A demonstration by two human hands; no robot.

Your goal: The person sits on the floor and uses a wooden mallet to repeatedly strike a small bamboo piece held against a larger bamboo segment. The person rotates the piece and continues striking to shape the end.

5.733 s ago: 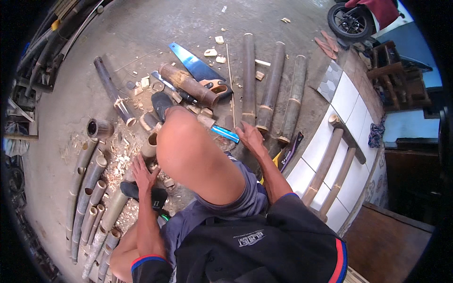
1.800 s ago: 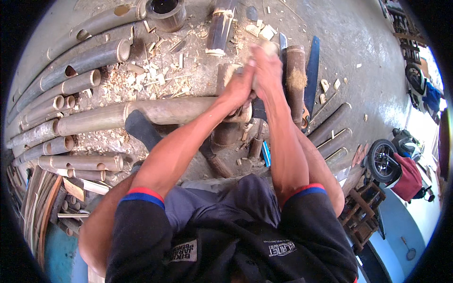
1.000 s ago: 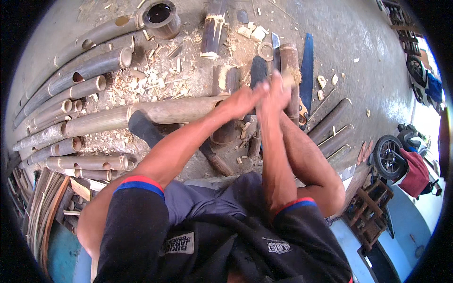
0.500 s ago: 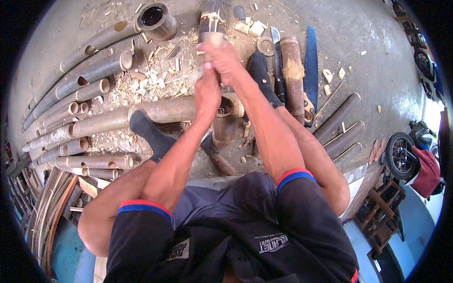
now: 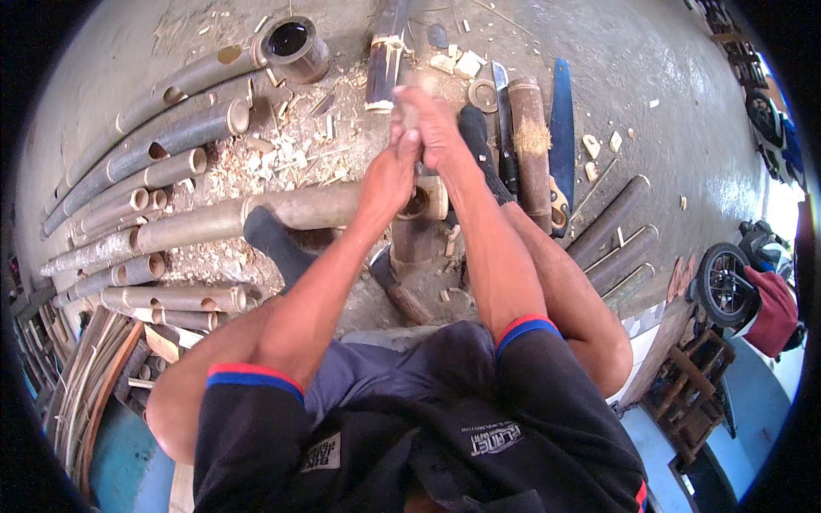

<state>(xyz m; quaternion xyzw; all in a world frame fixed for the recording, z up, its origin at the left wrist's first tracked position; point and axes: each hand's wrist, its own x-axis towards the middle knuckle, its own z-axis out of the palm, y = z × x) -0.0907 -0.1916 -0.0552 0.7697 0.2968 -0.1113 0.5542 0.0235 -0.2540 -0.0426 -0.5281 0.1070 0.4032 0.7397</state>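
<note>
My left hand [image 5: 392,178] and my right hand [image 5: 438,132] are closed together, the right one farther forward. Motion smears the right fingers, and what lies between the hands is hidden. Just ahead of them a dark bamboo tube [image 5: 389,51] with a pale, scraped node points away from me. Below my hands a long bamboo pole [image 5: 308,205] lies crosswise, a hole cut near its right end. A short bamboo piece [image 5: 415,244] sits under that end. Beside it rests a blade with a wooden handle [image 5: 406,303]. My socked left foot [image 5: 278,244] touches the pole.
On the right lie a long knife [image 5: 505,128], a bamboo tube [image 5: 532,162] with fibre on it, a handsaw [image 5: 562,128] and several dark bamboo pieces [image 5: 611,224]. Notched bamboo tubes [image 5: 180,132] fill the left. Wood chips [image 5: 291,145] litter the floor. A motorcycle wheel [image 5: 729,284] stands far right.
Both hands have come back toward me and slightly right, away from the dark bamboo tube's near end, which now shows bare. The pale round end seen above my hands is gone from there.
</note>
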